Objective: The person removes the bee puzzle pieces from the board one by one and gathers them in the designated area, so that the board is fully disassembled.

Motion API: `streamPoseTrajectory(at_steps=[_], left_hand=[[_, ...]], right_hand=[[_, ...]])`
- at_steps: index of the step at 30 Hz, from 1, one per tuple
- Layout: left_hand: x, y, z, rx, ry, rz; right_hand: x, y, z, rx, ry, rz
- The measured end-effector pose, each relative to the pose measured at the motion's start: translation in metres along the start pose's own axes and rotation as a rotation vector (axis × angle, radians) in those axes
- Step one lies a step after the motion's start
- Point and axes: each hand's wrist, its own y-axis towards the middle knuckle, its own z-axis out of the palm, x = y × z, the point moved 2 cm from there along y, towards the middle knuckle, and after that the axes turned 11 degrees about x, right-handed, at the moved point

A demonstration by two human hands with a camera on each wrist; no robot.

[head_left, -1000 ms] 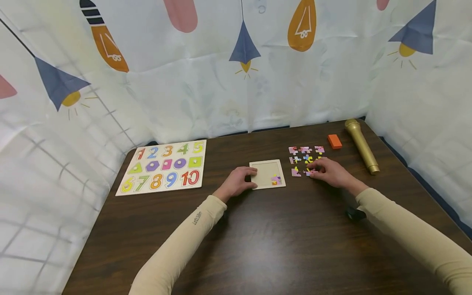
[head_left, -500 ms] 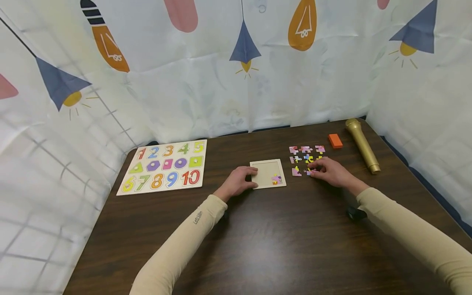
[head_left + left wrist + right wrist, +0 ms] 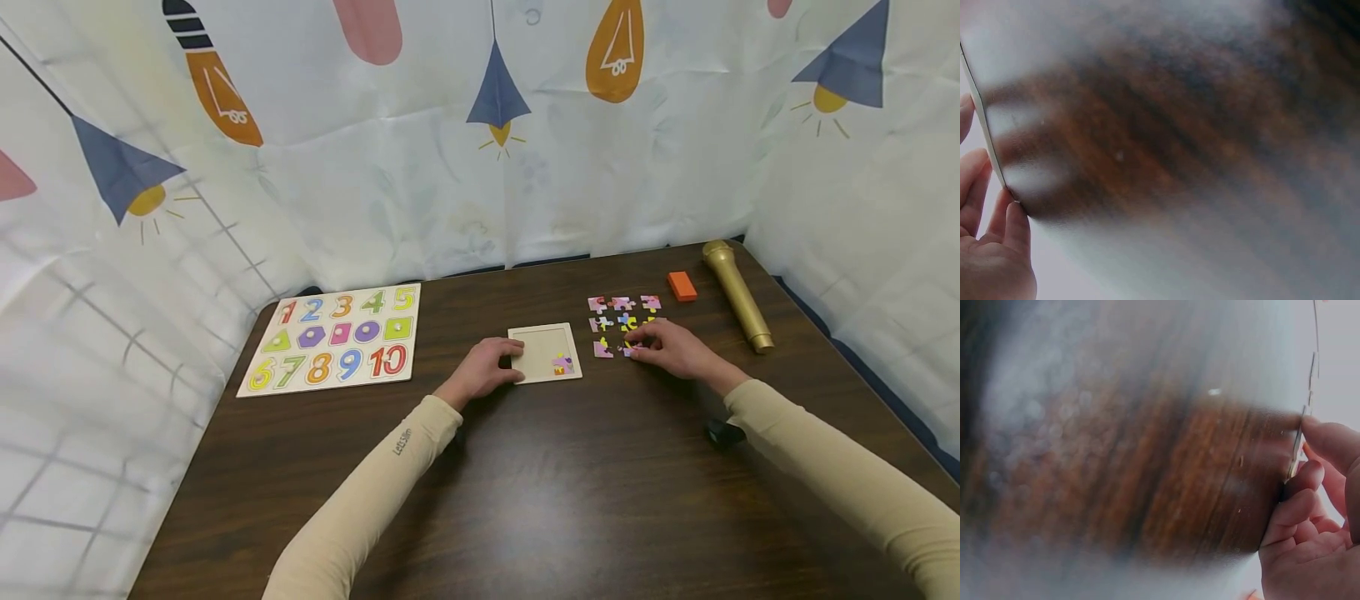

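Note:
My left hand (image 3: 483, 369) holds the left edge of a small square puzzle tray (image 3: 536, 358), thumb and fingertips set apart along it. In the left wrist view those fingers (image 3: 1017, 228) meet the tray's thin rim (image 3: 985, 119). One joined pink and yellow patch (image 3: 562, 365) lies in the tray's near right corner. To the right, my right hand (image 3: 671, 350) pinches a jigsaw piece (image 3: 628, 352) at the tabletop, its fingers partly covering it. Loose jigsaw pieces (image 3: 602, 348) lie in rows beside and beyond this hand. The right wrist view shows the fingers (image 3: 1332, 440) at thin piece edges.
A number and shape peg board (image 3: 333, 342) lies at the left on the dark wooden table (image 3: 480, 500). An orange block (image 3: 682, 287) and a gold microphone (image 3: 738, 296) lie at the far right. A printed curtain (image 3: 450, 192) hangs behind the table.

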Motion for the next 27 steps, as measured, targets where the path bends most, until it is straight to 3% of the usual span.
streamPoseTrajectory(at_steps=[12, 17, 27], left_hand=[[-0.001, 0.000, 0.000, 0.000, 0.003, -0.003], [-0.001, 0.000, 0.000, 0.002, 0.000, -0.005], [0.000, -0.001, 0.000, 0.016, -0.008, -0.025]], right_hand=[[0.007, 0.007, -0.003, -0.013, -0.030, 0.014], [0.028, 0.016, 0.000, -0.032, -0.008, -0.040], [0.069, 0.034, 0.027, 0.021, -0.019, -0.178]])
